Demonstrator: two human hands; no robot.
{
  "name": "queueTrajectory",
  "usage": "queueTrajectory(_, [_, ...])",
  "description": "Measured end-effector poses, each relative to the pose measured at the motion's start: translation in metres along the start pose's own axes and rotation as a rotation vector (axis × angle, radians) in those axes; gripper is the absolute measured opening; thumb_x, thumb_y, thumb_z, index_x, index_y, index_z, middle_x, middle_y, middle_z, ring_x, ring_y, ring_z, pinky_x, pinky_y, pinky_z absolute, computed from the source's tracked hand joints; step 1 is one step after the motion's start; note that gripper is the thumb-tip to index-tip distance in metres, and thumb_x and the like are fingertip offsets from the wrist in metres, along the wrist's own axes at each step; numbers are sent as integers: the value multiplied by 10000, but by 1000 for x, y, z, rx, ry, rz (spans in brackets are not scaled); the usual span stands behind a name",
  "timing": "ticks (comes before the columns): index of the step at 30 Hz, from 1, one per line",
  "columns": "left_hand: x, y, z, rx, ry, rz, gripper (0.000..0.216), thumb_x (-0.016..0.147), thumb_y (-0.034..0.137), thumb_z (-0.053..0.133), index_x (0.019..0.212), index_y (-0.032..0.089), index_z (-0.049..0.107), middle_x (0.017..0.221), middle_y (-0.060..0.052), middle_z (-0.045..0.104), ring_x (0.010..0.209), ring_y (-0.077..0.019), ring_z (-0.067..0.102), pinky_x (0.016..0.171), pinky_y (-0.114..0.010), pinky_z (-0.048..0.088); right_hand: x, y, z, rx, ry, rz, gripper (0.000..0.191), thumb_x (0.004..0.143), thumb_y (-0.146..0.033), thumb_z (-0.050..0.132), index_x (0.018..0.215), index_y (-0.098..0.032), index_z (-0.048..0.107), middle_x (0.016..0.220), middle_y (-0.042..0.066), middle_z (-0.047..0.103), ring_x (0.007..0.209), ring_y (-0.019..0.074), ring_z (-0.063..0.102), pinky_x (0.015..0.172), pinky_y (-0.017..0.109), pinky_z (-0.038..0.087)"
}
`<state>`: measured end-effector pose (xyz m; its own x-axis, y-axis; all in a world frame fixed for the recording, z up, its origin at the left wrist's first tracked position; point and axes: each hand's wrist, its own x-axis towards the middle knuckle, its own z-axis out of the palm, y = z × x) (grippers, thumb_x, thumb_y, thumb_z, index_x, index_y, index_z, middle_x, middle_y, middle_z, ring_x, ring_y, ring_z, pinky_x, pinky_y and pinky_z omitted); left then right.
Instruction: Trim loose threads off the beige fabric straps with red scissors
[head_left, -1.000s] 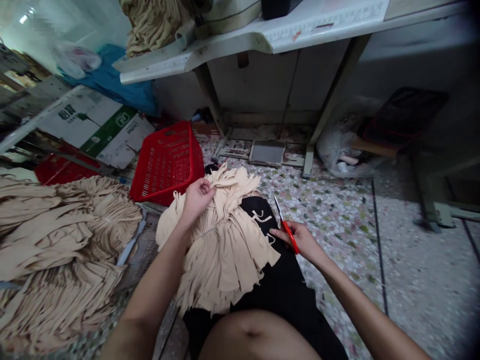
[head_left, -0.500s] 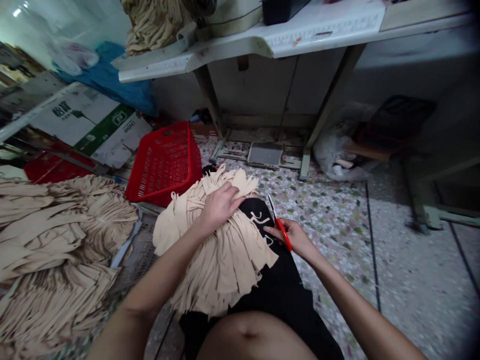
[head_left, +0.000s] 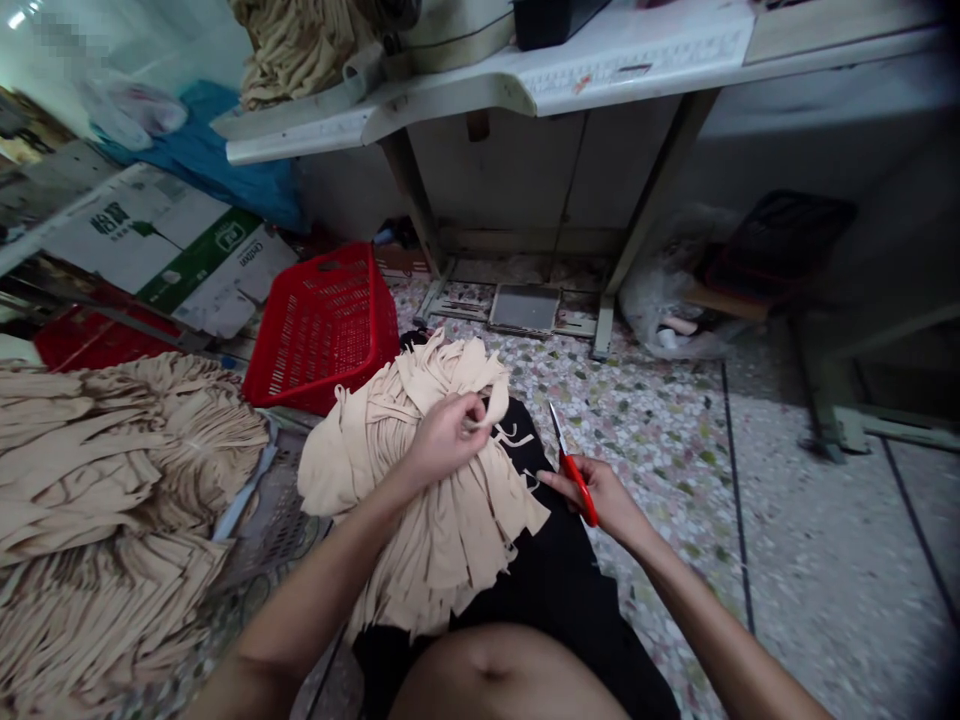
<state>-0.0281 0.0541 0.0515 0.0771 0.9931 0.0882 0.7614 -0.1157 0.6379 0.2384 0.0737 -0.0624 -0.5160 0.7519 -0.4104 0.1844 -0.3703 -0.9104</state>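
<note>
On my lap lies a fanned bundle of beige fabric pieces (head_left: 465, 530), draped over black trousers (head_left: 555, 560). My left hand (head_left: 450, 435) is closed, its thumb and fingers pinching the end of one beige fabric piece (head_left: 496, 402) at the bundle's far right side. Red-handled scissors (head_left: 577, 488) sit in my right hand (head_left: 600, 495), blades pointing up and away, apart from the fabric. A few thin beige scraps (head_left: 517, 437) rest on the black cloth between the two hands.
A red plastic basket (head_left: 322, 330) stands on the speckled floor (head_left: 645, 430) beyond the bundle. Large stacks of beige fabric (head_left: 112, 480) fill the left. A white worktable (head_left: 637, 60) overhangs ahead, with a pedal (head_left: 525, 307) beneath. A plastic bag (head_left: 667, 310) lies right of it.
My left hand has gone from resting on the bundle to pinching up one piece's end. The scissors in my right hand have shifted slightly down and to the right.
</note>
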Motion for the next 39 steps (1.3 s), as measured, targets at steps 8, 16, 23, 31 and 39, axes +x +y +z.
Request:
queueTrajectory(8, [-32, 15, 27, 78, -508, 282, 184, 910, 209, 666, 1091, 206, 636, 1064, -53, 724, 1023, -229, 655, 898, -323, 401, -8, -41, 14, 125, 19, -92, 468, 723, -552, 873, 698, -213, 552, 642, 10, 688, 527, 142, 565, 518, 259, 427])
queueTrajectory(16, [-30, 17, 22, -166, -379, 49, 149, 909, 304, 715, 987, 177, 704, 957, -47, 717, 909, -198, 654, 822, -293, 451, -5, -40, 19, 128, 90, -67, 449, 751, -555, 858, 698, -217, 568, 516, -10, 605, 482, 154, 554, 477, 254, 389])
queueTrajectory(23, [3, 37, -2, -553, -292, -49, 299, 889, 292, 731, 1158, 169, 687, 921, -30, 634, 840, -149, 590, 773, -264, 463, -2, -44, 7, 286, 277, -191, 397, 920, -577, 693, 782, -208, 647, 637, 35, 665, 632, 191, 650, 593, 278, 482])
queueTrajectory(31, [6, 42, 26, -709, -287, -172, 396, 843, 329, 767, 1155, 174, 577, 893, -2, 574, 736, -106, 534, 660, -221, 423, -11, -78, 10, 278, 194, -233, 422, 736, -489, 872, 779, -225, 546, 661, 2, 618, 569, 177, 588, 560, 307, 483])
queueTrajectory(39, [5, 27, 29, -713, -410, -211, 338, 853, 444, 761, 852, 107, 735, 744, -8, 620, 661, -109, 530, 592, -219, 367, -14, -100, 19, 144, 299, -268, 534, 665, -632, 875, 761, -238, 528, 827, 77, 715, 654, 210, 651, 596, 330, 542])
